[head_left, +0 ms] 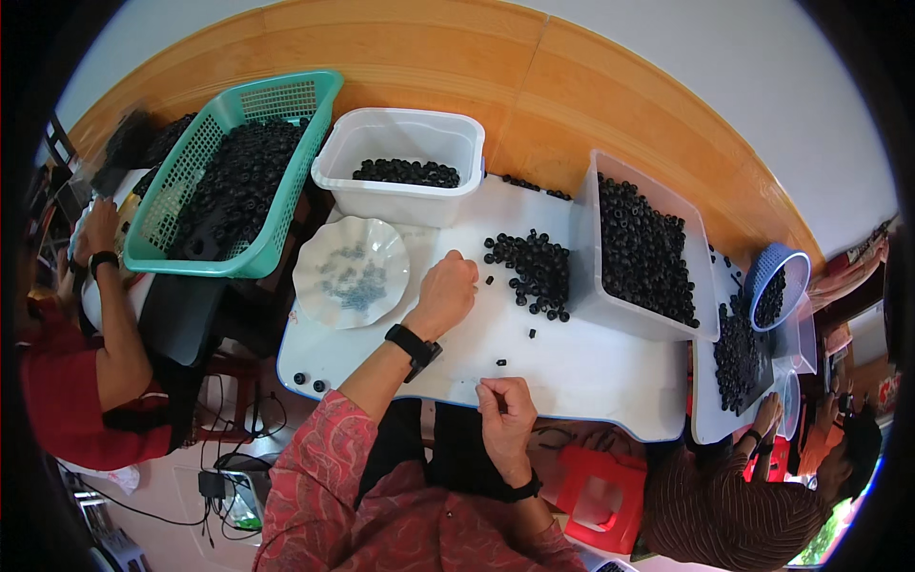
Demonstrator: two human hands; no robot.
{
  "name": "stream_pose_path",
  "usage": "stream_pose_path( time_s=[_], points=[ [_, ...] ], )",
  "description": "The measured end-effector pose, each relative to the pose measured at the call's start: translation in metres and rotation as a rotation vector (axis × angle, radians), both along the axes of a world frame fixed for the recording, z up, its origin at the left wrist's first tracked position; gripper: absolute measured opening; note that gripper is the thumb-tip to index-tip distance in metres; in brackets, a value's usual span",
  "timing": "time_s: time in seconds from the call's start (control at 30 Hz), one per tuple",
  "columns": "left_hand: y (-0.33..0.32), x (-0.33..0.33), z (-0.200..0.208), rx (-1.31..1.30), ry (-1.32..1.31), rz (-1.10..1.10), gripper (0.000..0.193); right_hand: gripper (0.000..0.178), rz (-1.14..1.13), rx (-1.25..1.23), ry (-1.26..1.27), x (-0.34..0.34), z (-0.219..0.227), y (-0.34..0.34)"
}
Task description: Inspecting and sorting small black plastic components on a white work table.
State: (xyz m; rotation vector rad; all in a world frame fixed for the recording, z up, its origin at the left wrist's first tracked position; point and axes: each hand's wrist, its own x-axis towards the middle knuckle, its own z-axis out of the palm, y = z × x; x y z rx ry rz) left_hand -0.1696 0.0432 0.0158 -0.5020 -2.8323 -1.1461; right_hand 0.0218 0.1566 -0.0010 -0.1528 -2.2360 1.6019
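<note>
My left hand (446, 296) is over the white table, fingers curled together, between a scalloped white plate (310, 276) and a loose heap of small black round parts (538, 269). Whatever it may hold is hidden. On the plate lie many small, thin, clear-grey pieces (353, 278). At the table's front edge my right hand (508, 419) is closed, thumb and forefinger pinched together; anything between them is too small to name. One black part (501, 362) lies just beyond the right hand, and a few others are scattered near the heap.
A white tub (400, 200) and a translucent bin (629, 310), both holding black parts, stand on the table. A green basket (191, 265) of black parts is at left. Co-workers sit on both sides, one with a hand (767, 415) by a tray. A red stool (600, 496) is below.
</note>
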Motion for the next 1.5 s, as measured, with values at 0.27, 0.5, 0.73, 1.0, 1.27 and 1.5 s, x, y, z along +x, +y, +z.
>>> stream_pose_path(
  time_s=[0.27,0.5,0.73,1.0,1.27,1.5],
  points=[
    [-0.021,0.033,0.042,0.313,-0.03,-0.068,0.014,0.008,-0.019,-0.004,0.025,0.002,0.0,0.005],
    [-0.051,0.11,0.049,1.004,-0.494,-0.131,0.022,0.006,-0.042,-0.02,0.018,0.008,0.005,0.008],
    [-0.072,0.162,0.002,1.396,-0.609,0.028,0.023,0.003,0.042,0.083,0.07,0.002,0.013,0.001],
    [-0.073,0.181,0.008,1.659,-0.612,-0.029,0.023,0.005,0.13,-0.135,-0.015,0.008,0.031,-0.015],
    [-0.074,0.192,0.008,1.76,-0.661,-0.032,0.028,0.006,0.236,-0.192,-0.018,0.017,0.063,-0.038],
    [-0.076,0.193,0.011,1.709,-0.671,-0.051,0.025,0.008,0.293,-0.168,-0.002,0.017,0.068,-0.044]
  ],
)
